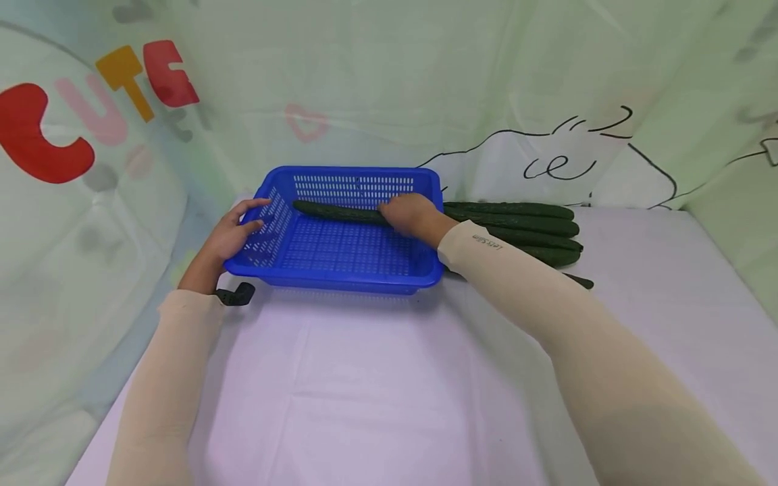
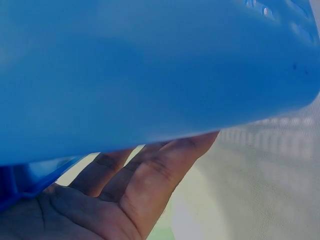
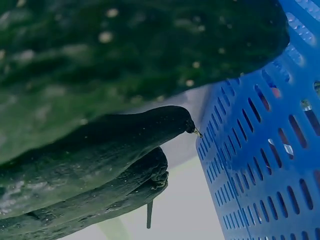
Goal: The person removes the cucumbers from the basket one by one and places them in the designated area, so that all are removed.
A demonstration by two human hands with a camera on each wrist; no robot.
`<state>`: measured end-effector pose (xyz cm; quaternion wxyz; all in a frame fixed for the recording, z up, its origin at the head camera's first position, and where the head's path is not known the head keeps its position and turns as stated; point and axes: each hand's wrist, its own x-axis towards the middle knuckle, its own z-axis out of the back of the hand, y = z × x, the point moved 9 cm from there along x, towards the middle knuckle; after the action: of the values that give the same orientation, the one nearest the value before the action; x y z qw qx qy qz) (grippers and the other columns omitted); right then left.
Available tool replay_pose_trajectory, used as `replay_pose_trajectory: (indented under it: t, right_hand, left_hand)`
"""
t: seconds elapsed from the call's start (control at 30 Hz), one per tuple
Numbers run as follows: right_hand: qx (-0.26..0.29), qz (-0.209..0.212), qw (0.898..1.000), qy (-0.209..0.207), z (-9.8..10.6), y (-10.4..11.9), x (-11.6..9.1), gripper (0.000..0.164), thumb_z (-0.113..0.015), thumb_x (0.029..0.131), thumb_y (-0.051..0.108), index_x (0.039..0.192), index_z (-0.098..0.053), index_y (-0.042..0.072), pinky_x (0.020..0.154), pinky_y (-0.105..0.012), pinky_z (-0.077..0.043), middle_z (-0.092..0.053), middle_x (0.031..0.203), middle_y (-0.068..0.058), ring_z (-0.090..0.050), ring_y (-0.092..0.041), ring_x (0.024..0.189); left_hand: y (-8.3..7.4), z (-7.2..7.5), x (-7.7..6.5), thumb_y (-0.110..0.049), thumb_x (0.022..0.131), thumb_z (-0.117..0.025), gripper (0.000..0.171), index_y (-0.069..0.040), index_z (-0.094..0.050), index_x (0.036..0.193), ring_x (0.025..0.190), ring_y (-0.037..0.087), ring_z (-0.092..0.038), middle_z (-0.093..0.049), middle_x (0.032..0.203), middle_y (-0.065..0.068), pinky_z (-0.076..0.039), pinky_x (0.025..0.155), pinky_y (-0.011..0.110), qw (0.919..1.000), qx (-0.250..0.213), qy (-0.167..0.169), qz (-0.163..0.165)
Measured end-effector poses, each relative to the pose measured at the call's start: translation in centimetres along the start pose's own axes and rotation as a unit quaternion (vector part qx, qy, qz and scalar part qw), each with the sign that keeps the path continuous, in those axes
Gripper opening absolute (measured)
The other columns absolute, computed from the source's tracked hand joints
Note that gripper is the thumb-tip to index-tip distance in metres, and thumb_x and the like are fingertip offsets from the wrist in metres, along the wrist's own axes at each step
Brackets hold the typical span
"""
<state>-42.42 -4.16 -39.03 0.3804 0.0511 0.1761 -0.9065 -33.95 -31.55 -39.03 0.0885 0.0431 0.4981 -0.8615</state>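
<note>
A blue plastic basket [image 1: 340, 278] with slotted walls stands on the table. My left hand [image 1: 234, 229] grips its left rim, with fingers against the smooth blue plastic in the left wrist view. Inside the basket, toward its back, lies a long dark green cucumber [image 1: 331, 210]. My right hand [image 1: 410, 214] reaches over the basket's right side and holds that cucumber by its right part, hiding this end. Just right of the basket, more cucumbers [image 1: 516, 221] lie side by side, partly behind my right forearm. The right wrist view shows cucumbers [image 3: 100, 150] close to the slotted basket wall [image 3: 260, 165].
The table [image 1: 365, 378] has a pale, creased cover. A printed cloth [image 1: 377, 81] with letters and line drawings hangs behind and to the left. By my left wrist is a small black device [image 1: 237, 295]. Another cucumber tip [image 1: 580, 280] pokes out past my right sleeve.
</note>
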Motion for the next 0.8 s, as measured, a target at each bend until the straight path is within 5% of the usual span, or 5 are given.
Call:
replay_pose_trajectory:
  t: [0.2,0.43,0.63,0.8]
  right_hand:
    - [0.011,0.005,1.0,0.028,-0.52,0.12,0.06,0.049,-0.063,0.096,0.029,0.139,-0.05,0.008,0.108,-0.047,-0.045,-0.059,0.132,-0.017,-0.057,-0.034,0.125]
    - [0.018,0.006,0.999,0.031,-0.69,0.03,0.14,0.048,-0.062,0.097,0.031,0.135,-0.051,0.005,0.105,-0.047,-0.047,-0.061,0.128,-0.017,-0.059,-0.032,0.122]
    - [0.044,-0.001,0.999,0.018,-0.43,-0.16,0.07,0.047,-0.046,0.102,0.017,0.145,-0.039,0.001,0.107,-0.048,-0.046,-0.047,0.144,-0.024,-0.055,-0.036,0.127]
    - [0.093,0.001,0.995,0.026,-0.42,0.03,-0.01,0.054,-0.041,0.104,0.02,0.151,-0.026,0.001,0.113,-0.048,-0.04,-0.034,0.152,-0.024,-0.048,-0.037,0.133]
  left_hand:
    - [-0.1,-0.03,-0.01,-0.019,0.104,-0.043,0.048,-0.029,-0.038,0.15,0.14,0.047,-0.036,-0.016,0.165,0.011,-0.041,0.105,0.065,1.0,0.001,-0.002,0.001]
    - [-0.22,-0.1,0.03,-0.019,0.104,-0.042,0.048,-0.03,-0.037,0.151,0.14,0.048,-0.036,-0.015,0.166,0.011,-0.041,0.104,0.065,1.0,0.007,-0.003,0.002]
    - [-0.33,-0.2,0.04,-0.019,0.104,-0.042,0.048,-0.03,-0.037,0.151,0.14,0.048,-0.035,-0.013,0.166,0.01,-0.04,0.105,0.065,1.0,0.006,-0.001,-0.001]
    - [0.02,-0.17,0.07,-0.02,0.104,-0.043,0.048,-0.031,-0.037,0.151,0.14,0.048,-0.035,-0.014,0.166,0.011,-0.04,0.104,0.065,1.0,0.002,0.0,0.005]
